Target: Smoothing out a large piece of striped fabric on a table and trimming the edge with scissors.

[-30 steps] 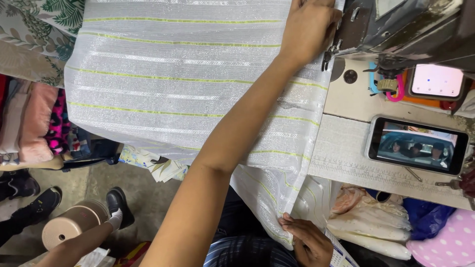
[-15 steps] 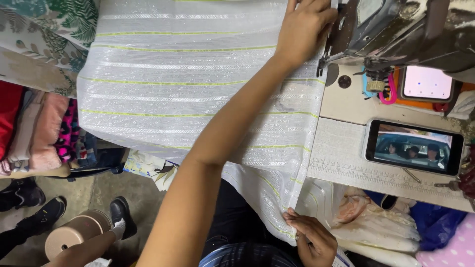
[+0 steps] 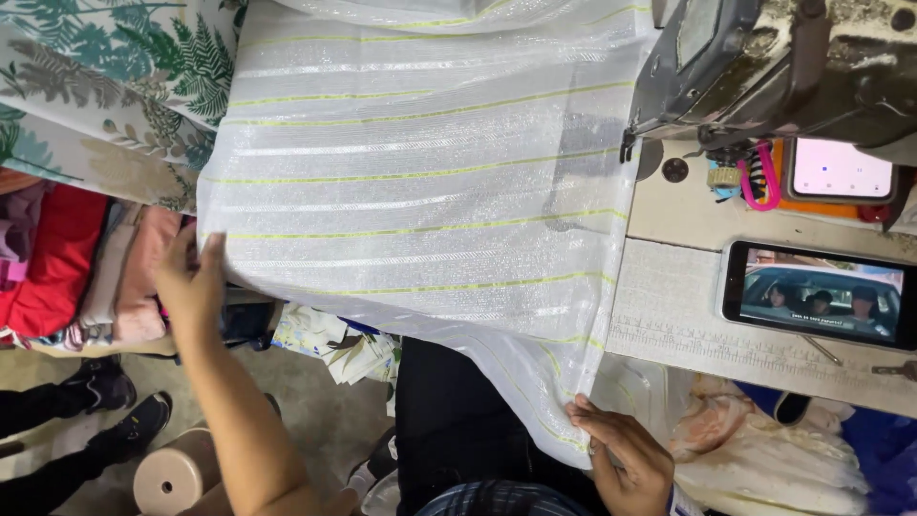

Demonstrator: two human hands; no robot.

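A sheer white cloth (image 3: 420,182) with thin yellow-green and silvery stripes lies spread over the sewing table (image 3: 688,296) and hangs off its near and left edges toward the person's lap. The left hand (image 3: 191,287) grips the cloth's left edge, thumb on top and fingers tucked under, closed on the fabric. The right hand (image 3: 621,454) pinches the cloth's lower corner near the lap, fingers curled together on the hem. At the cloth's right edge stands a dark, worn sewing machine (image 3: 783,67), its head just beside the fabric. On the table to the right lies a phone (image 3: 817,294) on its side with a moving picture on its screen, and above it another lit phone (image 3: 841,170) beside a pink cord. Left of the cloth is a leaf-printed fabric (image 3: 95,86), with a stack of folded red and pink cloths (image 3: 86,268) below it. On the floor stands a cardboard spool (image 3: 172,476), near someone's black shoes (image 3: 124,411).
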